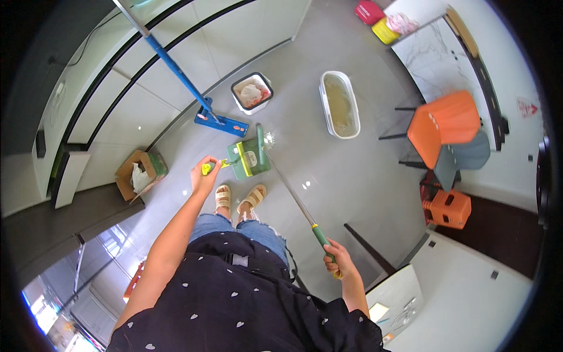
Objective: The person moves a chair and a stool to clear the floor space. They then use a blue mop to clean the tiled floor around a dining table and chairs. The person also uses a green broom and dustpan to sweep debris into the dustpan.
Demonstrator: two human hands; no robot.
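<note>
My left hand [206, 175] grips the yellow-green top of the handle of a green dustpan [239, 169], held in front of my feet. A row of yellow-green comb teeth [243, 159] runs across the pan. In my right hand [339, 258] is the green grip of a long-handled broom [294, 191] with a metal pole. The green broom head [260, 141] is at the dustpan's front edge. From above I cannot tell whether the two touch, and the bristles are hidden.
A blue flat mop [222, 123] leans by the white cabinets. Beyond the dustpan stand a lined waste bin [239, 103] and a white bucket of murky water [325, 105]. At left is an open cardboard box [125, 172]; at right, an orange chair [424, 138]. A table [398, 288] stands lower right.
</note>
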